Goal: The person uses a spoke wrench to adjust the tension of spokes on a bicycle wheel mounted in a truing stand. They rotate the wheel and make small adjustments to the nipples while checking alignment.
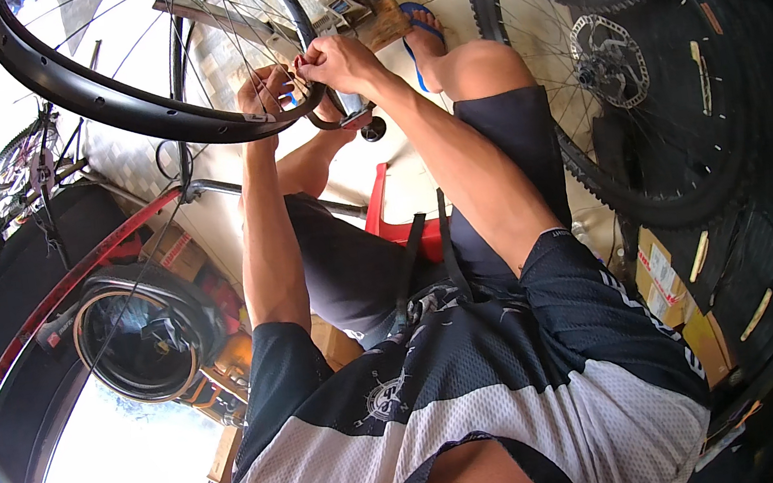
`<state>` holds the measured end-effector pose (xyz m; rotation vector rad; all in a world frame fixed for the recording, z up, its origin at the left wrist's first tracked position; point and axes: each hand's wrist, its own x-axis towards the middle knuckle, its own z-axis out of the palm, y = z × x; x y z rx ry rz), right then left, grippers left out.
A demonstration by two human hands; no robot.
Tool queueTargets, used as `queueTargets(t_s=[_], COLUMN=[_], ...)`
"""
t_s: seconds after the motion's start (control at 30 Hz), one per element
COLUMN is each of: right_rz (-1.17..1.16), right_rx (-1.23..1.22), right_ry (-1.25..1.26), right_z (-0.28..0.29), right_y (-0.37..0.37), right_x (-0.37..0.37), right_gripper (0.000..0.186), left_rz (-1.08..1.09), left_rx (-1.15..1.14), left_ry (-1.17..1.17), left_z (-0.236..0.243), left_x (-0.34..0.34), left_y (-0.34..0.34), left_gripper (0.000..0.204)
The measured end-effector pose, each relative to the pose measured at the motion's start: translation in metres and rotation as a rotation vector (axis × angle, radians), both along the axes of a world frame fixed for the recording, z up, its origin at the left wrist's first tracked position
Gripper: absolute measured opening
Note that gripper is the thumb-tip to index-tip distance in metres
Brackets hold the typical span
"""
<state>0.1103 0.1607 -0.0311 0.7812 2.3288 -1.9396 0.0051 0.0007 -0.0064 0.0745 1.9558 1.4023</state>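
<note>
The left hand point(262, 91) and right hand point(340, 62) are working side by side, fingers bent and narrowly pinched, though on what is too small to tell. Just below the fingers and sweeping leftward, a thin-spoked bicycle wheel point(140, 119) is showing a deep, smooth, softly shining black rim.

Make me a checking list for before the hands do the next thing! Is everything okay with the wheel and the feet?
1. Left hand at the wheel: ok, its fingers are close by the rim.
2. Right hand near the left one: ok, just to its right, also by the rim.
3. What the fingertips pinch: cannot tell, too small and partly hidden.
4. No tyre on that wheel: ok, the black rim looks bare.
5. Wheel held firmly by the metal stand: cannot tell from here.
6. Toes covered: not ok, a blue flip-flop leaves them bare.
</note>
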Motion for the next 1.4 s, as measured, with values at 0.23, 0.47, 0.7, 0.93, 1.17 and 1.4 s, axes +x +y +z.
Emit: queueTargets(t_s=[0.23, 0.47, 0.7, 0.93, 1.17, 1.4], right_rz=[0.098, 0.121, 0.1, 0.078, 0.056, -0.161], right_rx=[0.335, 0.324, 0.178, 0.245, -0.015, 0.086], right_ry=[0.135, 0.126, 0.122, 0.092, 0.04, -0.003], right_z=[0.017, 0.025, 0.018, -0.001, -0.005, -0.014], right_y=[-0.004, -0.004, 0.0, -0.005, -0.005, 0.017], right_x=[0.002, 0.002, 0.002, -0.004, -0.008, -0.006], right_gripper=[0.029, 0.03, 0.032, 0.031, 0.032, 0.035], left_rz=[-0.042, -0.179, -0.136, -0.084, 0.023, 0.016], left_rx=[0.081, 0.052, 0.055, -0.016, 0.02, -0.025], left_ry=[-0.085, -0.343, -0.192, 0.067, -0.031, -0.059], left_z=[0.011, 0.012, 0.003, -0.011, -0.002, -0.019], left_x=[0.0, -0.015, -0.012, -0.007, -0.009, -0.016], left_y=[0.004, -0.003, 0.005, 0.011, 0.004, 0.009], left_gripper=[0.03, 0.027, 0.028, 0.038, 0.043, 0.036])
